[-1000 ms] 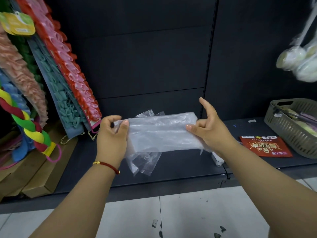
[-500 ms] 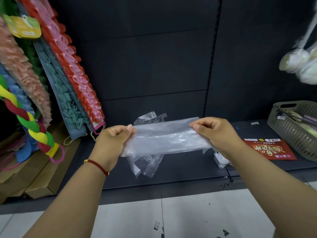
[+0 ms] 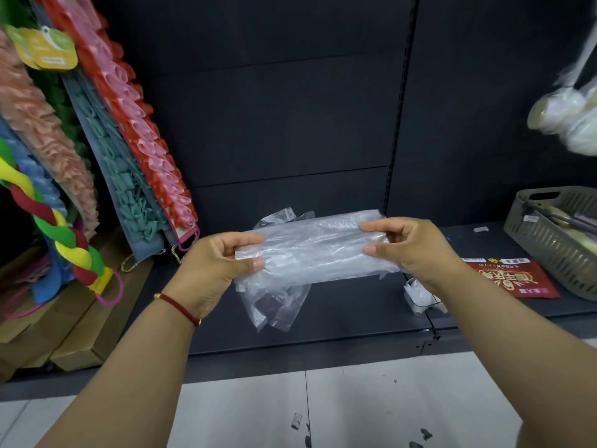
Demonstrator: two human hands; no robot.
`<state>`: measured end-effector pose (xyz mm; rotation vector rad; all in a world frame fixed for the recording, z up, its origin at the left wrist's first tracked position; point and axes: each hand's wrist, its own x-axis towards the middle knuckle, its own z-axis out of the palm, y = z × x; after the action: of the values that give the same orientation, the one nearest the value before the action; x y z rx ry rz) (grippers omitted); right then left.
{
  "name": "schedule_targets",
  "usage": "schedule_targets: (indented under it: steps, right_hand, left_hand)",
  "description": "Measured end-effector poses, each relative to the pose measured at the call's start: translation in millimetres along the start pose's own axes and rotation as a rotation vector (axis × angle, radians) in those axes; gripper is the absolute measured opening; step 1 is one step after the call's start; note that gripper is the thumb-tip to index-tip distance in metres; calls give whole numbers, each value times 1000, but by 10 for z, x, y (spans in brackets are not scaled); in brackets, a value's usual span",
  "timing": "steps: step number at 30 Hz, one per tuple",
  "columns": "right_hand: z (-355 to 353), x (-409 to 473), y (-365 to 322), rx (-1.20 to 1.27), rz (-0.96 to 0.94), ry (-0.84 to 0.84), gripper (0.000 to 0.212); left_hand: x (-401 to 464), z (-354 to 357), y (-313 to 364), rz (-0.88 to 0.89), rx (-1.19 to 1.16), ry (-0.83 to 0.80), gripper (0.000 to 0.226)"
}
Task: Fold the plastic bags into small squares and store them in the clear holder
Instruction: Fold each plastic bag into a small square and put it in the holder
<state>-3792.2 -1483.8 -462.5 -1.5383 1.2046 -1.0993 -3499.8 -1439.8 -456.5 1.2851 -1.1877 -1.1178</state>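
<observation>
Above dark shelf point(image 3: 339, 318): left hand point(image 3: 213, 270), right hand point(image 3: 413, 250) grip crinkly translucent plastic bag point(image 3: 313, 250) ends.

Left hand point(image 3: 214, 268) and right hand point(image 3: 412, 248) raised, fingers point(image 3: 247, 239) apparently pinching

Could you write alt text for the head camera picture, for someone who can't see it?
Two bare hands, left hand and right hand, pinch the ends of a clear plastic bag folded into a long strip, held in the air above a dark shelf. A grey basket and a red packet lie to the right.
</observation>
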Motion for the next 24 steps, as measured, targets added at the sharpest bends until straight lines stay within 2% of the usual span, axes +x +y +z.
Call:
schedule_targets:
  steps: [6,13,17,21,24]
  right_hand:
    - [-10,20,12,5,-3,18,29]
    - [22,65,49,-216,-46,40,13]
    - [27,83,76,-325,-27,27,13]
    - [19,97,120,-402,-26,-16,15]
    - [22,98,131,-462,-7,-113,16]
  left_hand:
    - [7,-21,6,52,18,18,34]
    - [39,-53,-25,171,560,107,15]
    - [44,-35,-6,210,683,107,9]
    - [73,-50,-20,241,671,132,15]
    - [62,2,-1,199,404,159,13]
